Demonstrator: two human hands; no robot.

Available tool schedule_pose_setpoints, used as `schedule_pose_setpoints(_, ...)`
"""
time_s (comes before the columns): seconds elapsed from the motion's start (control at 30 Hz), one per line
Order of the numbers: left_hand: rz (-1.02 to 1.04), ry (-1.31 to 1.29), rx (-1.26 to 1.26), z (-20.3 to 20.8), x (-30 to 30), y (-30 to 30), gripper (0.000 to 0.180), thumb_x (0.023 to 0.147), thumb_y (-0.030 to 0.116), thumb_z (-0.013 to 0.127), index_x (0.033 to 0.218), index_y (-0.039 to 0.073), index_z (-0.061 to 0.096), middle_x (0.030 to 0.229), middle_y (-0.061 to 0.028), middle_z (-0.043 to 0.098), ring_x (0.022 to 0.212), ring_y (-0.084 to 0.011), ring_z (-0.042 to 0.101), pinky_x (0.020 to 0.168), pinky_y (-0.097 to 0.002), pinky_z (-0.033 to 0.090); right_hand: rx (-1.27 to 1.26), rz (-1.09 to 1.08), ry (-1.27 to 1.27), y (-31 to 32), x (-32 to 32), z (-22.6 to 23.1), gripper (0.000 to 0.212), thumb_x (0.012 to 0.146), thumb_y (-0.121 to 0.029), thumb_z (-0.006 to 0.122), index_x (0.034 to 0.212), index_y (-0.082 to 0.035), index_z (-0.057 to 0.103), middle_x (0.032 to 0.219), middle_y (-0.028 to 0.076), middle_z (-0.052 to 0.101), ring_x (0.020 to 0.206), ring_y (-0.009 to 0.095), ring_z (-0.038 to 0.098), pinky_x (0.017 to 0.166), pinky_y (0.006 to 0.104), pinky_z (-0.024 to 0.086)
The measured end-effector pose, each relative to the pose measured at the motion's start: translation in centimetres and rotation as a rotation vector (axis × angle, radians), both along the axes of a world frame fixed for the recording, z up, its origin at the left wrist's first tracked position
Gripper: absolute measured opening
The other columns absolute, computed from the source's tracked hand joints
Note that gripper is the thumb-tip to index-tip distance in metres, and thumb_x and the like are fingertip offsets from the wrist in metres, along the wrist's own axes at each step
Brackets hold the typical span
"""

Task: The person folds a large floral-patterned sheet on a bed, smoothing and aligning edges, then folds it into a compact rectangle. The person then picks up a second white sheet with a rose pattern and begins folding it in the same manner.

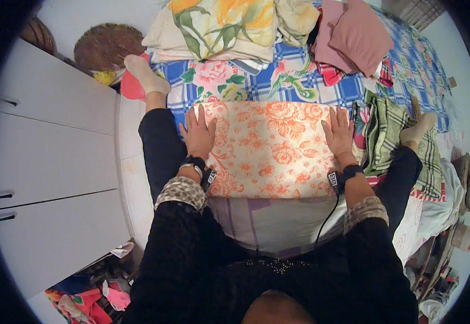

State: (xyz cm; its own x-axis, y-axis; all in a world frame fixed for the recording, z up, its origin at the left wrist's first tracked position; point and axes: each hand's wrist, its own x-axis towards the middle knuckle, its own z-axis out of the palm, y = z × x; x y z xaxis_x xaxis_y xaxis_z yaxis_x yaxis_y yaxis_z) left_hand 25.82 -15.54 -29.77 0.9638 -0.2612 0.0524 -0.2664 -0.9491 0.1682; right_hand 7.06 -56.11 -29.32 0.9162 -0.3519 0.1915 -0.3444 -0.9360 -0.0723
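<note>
Rests the left grip (pixel 198 135) flat and released over the left edge of the floral cloth (pixel 270 154), and lays the right grip (pixel 339 135) likewise over the right edge, pointing fingers toward the far side. Has the floral cloth lying folded in a flat rectangle on the blue sheet (pixel 176 86), between left leg (pixel 161 143) and right leg (pixel 402 175). Faces a towel pile (pixel 229 27) on the far side and pink clothes (pixel 360 35) at far right. Has green plaid cloth (pixel 389 127) to the right, near the right grip, and a cabinet (pixel 56 154) at left, well apart.
</note>
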Motion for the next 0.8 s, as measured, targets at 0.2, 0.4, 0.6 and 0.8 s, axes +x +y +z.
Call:
schedule_pose_setpoints(0.2, 0.014, 0.086, -0.022, 1.4, 0.1, 0.9, 0.071, 0.094, 0.048, 0.051, 0.152, 0.015, 0.028, 0.155, -0.0168, 0.028, 0.142, -0.0411, 0.026, 0.11, -0.0632, 0.023, 0.048, -0.084, 0.109, 0.6, 0.0, 3.0, 0.062, 0.096, -0.05, 0.046, 0.146, -0.014, 0.041, 0.151, 0.017, 0.037, 0.142, 0.032, 0.03, 0.111, 0.0581, 0.024)
schedule_pose_setpoints(0.4, -0.237, -0.158, -0.139, 2.8, -7.9, -4.3, 0.07, 0.09, 0.051, 0.058, 0.144, 0.009, 0.043, 0.153, -0.0209, 0.031, 0.141, -0.0416, 0.028, 0.107, -0.0623, 0.028, 0.135, -0.002, 0.134, 11.3, -4.3, 5.8, 0.05, 0.095, -0.045, 0.051, 0.131, -0.011, 0.054, 0.139, 0.02, 0.047, 0.132, 0.035, 0.041, 0.106, 0.0568, 0.03)
schedule_pose_setpoints(0.6, -0.478, -0.117, -0.092, 2.4, -17.9, -5.0, 0.07, 0.092, 0.052, 0.053, 0.146, 0.01, 0.04, 0.153, -0.0196, 0.032, 0.142, -0.0396, 0.028, 0.109, -0.0633, 0.024, -0.028, 0.008, -0.069, 15.0, -9.0, 3.2, 0.058, 0.096, -0.048, 0.048, 0.142, -0.012, 0.047, 0.15, 0.019, 0.038, 0.142, 0.034, 0.03, 0.114, 0.059, 0.018)
schedule_pose_setpoints(0.8, -0.092, -0.169, 0.045, 1.4, -13.5, 0.7, 0.071, 0.094, 0.053, 0.049, 0.151, 0.015, 0.032, 0.158, -0.0158, 0.026, 0.146, -0.0344, 0.022, 0.113, -0.0618, 0.016, -0.119, -0.144, -0.063, 6.7, -12.8, 3.4, 0.056, 0.097, -0.046, 0.045, 0.142, -0.012, 0.048, 0.151, 0.016, 0.038, 0.138, 0.036, 0.034, 0.111, 0.0603, 0.023)
